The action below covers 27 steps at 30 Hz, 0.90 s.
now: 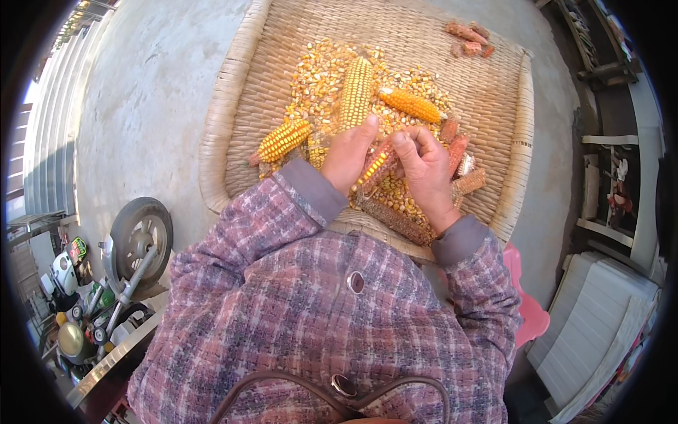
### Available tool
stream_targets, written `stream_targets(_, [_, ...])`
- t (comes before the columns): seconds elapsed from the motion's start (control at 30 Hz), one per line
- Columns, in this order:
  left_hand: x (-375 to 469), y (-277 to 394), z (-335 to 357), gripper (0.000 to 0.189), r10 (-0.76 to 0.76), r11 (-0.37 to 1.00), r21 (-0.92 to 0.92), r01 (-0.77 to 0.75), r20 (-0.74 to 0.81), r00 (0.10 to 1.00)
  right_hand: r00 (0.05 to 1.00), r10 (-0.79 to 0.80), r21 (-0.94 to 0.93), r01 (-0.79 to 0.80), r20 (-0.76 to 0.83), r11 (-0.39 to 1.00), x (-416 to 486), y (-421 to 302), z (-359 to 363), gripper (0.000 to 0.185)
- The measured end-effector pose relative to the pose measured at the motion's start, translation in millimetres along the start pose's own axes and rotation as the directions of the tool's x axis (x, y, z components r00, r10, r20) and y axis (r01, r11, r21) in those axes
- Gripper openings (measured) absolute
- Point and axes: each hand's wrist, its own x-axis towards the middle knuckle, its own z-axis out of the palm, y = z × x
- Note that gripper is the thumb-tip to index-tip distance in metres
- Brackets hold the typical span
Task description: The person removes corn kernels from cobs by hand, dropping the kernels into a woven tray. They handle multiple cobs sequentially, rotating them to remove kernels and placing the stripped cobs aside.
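Note:
Between my two hands is a mostly bare reddish corn cob (pixel 375 168) with a row of yellow kernels left on it. My left hand (pixel 349 151) grips it from the left, thumb pointing up. My right hand (pixel 424 164) pinches its upper right end between thumb and fingers. Just beyond my left hand a full yellow ear of corn (pixel 356 90) lies on loose corn kernels (pixel 317 79). An orange ear (pixel 410 104) rests to its right, and another yellow ear (pixel 284 140) lies left of my left hand.
Everything lies on a woven straw tray (pixel 487 106) with raised rims. Stripped cobs (pixel 460 151) sit right of my right hand, and broken cob pieces (pixel 469 37) at the far right corner. A wheel (pixel 142 233) stands at left, a pink plastic stool (pixel 529 318) at right.

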Motion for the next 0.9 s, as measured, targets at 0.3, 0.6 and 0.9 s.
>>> stream_targets(0.3, [-15, 8, 7, 0.033, 0.361, 0.744, 0.543, -0.389, 0.162, 0.918, 0.994, 0.103, 0.113, -0.098, -0.036, 0.989, 9, 4, -8, 0.026])
stream_targets(0.6, [-13, 18, 5, 0.040, 0.171, 0.977, 0.111, -0.181, 0.091, 0.981, 0.998, 0.029, 0.115, -0.034, 0.048, 0.993, 7, 1, -9, 0.028])
stream_targets(0.9, [-17, 29, 3, 0.042, 0.061, 0.991, 0.107, -0.081, 0.180, 0.982, 0.987, 0.123, 0.200, -0.101, -0.100, 0.974, 23, 15, -30, 0.040])
